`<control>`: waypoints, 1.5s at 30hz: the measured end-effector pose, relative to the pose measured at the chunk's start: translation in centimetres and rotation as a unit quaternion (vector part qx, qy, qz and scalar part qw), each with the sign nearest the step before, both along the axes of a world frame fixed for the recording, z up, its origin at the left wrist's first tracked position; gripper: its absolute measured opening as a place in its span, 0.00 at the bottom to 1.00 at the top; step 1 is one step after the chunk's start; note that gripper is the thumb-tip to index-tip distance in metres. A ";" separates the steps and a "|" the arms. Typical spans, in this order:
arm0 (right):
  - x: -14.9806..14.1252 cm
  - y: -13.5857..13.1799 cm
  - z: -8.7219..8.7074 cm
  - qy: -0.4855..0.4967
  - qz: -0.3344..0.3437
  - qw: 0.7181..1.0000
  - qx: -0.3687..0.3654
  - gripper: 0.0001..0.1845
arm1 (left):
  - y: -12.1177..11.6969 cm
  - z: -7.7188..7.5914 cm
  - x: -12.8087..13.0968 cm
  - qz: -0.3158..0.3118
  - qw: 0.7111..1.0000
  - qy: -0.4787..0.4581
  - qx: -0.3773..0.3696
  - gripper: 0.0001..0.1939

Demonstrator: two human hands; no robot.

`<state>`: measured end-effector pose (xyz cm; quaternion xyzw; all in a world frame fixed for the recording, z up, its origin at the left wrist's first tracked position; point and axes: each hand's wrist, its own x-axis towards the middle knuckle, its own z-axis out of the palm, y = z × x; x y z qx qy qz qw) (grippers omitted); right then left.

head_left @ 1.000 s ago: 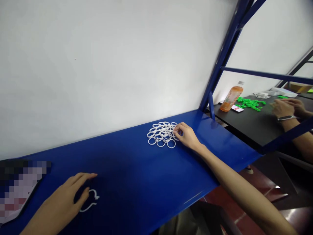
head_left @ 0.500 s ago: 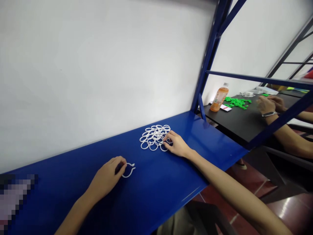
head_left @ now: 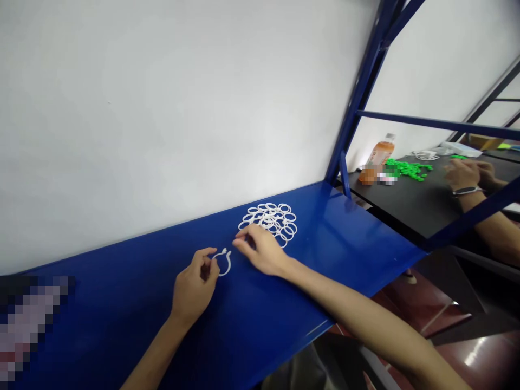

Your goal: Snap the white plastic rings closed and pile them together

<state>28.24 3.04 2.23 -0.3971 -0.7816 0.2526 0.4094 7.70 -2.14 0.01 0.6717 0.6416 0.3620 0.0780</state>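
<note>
My left hand (head_left: 197,281) holds an open white plastic ring (head_left: 229,264) at its left side, between thumb and fingers. The gap in the ring, with a small knob at one end, faces up and away from me. To its right, my right hand (head_left: 262,250) hovers with thumb and forefinger brought together; whatever may be between them is hidden. Just behind that hand lies a pile of white plastic rings (head_left: 289,217), overlapping on the blue table (head_left: 325,238). My right hand covers the pile's near left part.
A white wall (head_left: 162,124) backs the table. A blue metal frame (head_left: 361,86) rises at the right end. Beyond it, a black table (head_left: 400,203) bears an orange drink bottle (head_left: 379,157) and green pieces (head_left: 412,169), with another person's hands (head_left: 465,174) there.
My right hand has left the pile and moved left towards the held ring. My left hand has moved slightly right and away from me, turning the ring's gap upward. The view has shifted a little.
</note>
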 end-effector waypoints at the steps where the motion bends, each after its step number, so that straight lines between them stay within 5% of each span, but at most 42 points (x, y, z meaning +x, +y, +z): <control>1: -1.3 -0.6 -0.1 0.005 0.018 0.999 -0.047 0.14 | -0.2 0.0 -0.1 0.017 1.000 0.003 0.003 0.15; 4: -3.3 -1.8 -0.8 0.008 0.062 0.990 -0.128 0.13 | -0.9 -0.2 -0.2 0.051 0.999 0.016 -0.003 0.20; 7: -3.1 -1.9 -1.6 0.002 0.060 0.989 -0.136 0.07 | -1.4 -0.1 0.2 0.003 1.000 0.000 -0.030 0.23; 11: -2.1 -1.7 -2.0 0.003 0.078 0.993 -0.087 0.05 | -1.5 0.5 0.7 -0.105 0.980 -0.127 -0.113 0.23; 19: -1.4 -2.2 -1.5 -0.002 0.166 0.986 0.024 0.05 | -1.2 0.5 -0.4 -0.124 0.943 -0.270 -0.149 0.26; 28: 0.0 -2.0 -1.9 -0.143 0.234 0.949 0.155 0.11 | -1.3 -0.2 -0.5 -0.176 0.935 -0.247 -0.186 0.25; 36: 0.0 -2.5 -2.1 -0.193 0.223 0.920 0.256 0.15 | -1.5 0.1 -0.6 -0.215 0.928 -0.244 -0.182 0.24; 42: 0.0 -1.4 -1.6 -0.226 0.182 0.931 0.222 0.14 | -0.9 -0.6 -0.6 -0.142 0.976 -0.126 -0.107 0.19; 45: 2.0 0.8 -0.9 -0.207 0.091 0.960 0.166 0.19 | -0.4 -1.0 -1.3 -0.113 0.993 -0.009 -0.029 0.20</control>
